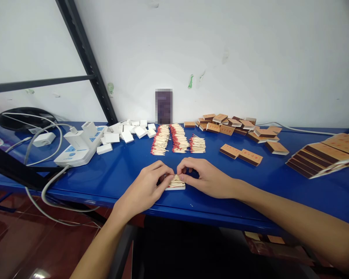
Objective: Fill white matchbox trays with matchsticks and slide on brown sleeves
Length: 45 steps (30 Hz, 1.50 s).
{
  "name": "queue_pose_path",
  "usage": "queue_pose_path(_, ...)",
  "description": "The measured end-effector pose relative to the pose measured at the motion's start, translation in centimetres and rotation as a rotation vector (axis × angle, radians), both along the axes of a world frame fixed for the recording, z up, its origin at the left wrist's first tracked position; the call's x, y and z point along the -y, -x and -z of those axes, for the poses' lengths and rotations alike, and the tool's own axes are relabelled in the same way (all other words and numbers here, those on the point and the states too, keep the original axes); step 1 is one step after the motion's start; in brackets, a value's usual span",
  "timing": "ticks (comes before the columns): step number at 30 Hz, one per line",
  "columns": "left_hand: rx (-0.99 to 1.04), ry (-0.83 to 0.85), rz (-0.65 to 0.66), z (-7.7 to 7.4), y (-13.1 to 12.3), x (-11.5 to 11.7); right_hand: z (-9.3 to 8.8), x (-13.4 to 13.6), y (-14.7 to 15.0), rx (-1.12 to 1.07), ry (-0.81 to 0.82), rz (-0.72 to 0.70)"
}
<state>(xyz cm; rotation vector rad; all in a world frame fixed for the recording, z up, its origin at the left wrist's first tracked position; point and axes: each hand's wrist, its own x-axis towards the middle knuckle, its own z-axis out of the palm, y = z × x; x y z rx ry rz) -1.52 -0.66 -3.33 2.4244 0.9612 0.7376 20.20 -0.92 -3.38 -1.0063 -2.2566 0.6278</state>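
Note:
A small white matchbox tray (pixel 176 188) lies on the blue table near its front edge, filled with matches (pixel 177 181). My left hand (pixel 148 186) is at the tray's left end, thumb and forefinger pinched on the matches. From the right, my right hand (pixel 205 177) pinches matches at the other end, its remaining fingers curled. The fingers partly hide the tray's ends. Beyond the hands lie three piles of red-tipped matches: a left pile (pixel 160 140), a middle pile (pixel 179 138) and a smaller right pile (pixel 197 144).
White matchbox trays (pixel 128 135) are heaped at the back left beside a power strip (pixel 78 149) with cables. Orange-brown matchbox sleeves (pixel 221 124) are piled at the back right; a stack of sleeves (pixel 325 153) stands far right. A pixelated dark rectangle (pixel 163 106) is against the wall.

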Motion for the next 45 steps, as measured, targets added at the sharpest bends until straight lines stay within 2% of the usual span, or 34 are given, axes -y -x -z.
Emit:
queue_pose_path(8,0.003,-0.024,0.007,0.05,0.18,-0.03,-0.43,0.44,-0.37,0.021,0.027,-0.038)
queue_pose_path(24,-0.046,-0.065,0.043,-0.31,0.31,0.68,0.04,0.35,-0.39,0.007,0.002,0.016)
queue_pose_path(45,-0.039,-0.034,0.114,0.05,0.47,0.40,0.24,0.12,-0.31,-0.015,0.006,-0.020)
